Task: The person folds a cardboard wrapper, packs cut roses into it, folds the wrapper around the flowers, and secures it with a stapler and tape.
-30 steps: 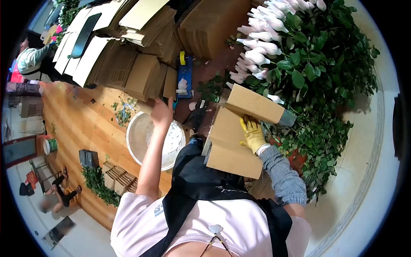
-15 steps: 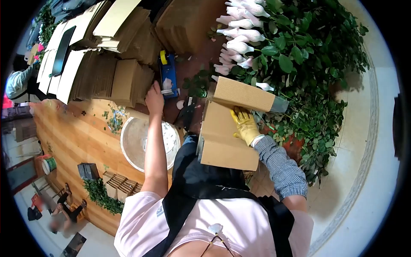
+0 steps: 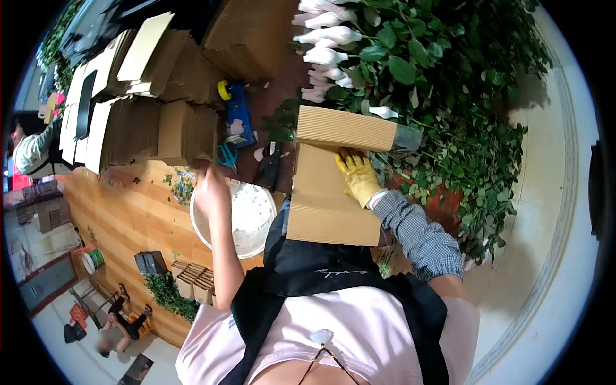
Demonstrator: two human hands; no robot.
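Observation:
A folded piece of corrugated cardboard point(image 3: 321, 183) lies open across my lap and the table edge, its far and near flaps raised. On its middle panel rests my right hand point(image 3: 357, 175), in a yellow glove, fingers spread fairly flat. My bare left hand point(image 3: 213, 191) hangs over the rim of a white bucket point(image 3: 196, 221); motion blur hides its fingers and anything in them. Close beyond it are teal-handled scissors point(image 3: 227, 158) and a blue tape dispenser point(image 3: 237, 109) with yellow tape. A black tool point(image 3: 268, 170) lies between the scissors and the cardboard.
Stacks of flat cardboard point(image 3: 183, 131) stand at the left. Flower buds in white mesh sleeves point(image 3: 330, 35) and leafy stems point(image 3: 443, 83) fill the right. White scraps point(image 3: 253, 212) lie in the bucket. Two other people are at the far left.
My left hand has drawn back from beside the tape dispenser toward the bucket, and the scissors now show. My gloved right hand stays on the cardboard. The view has shifted slightly.

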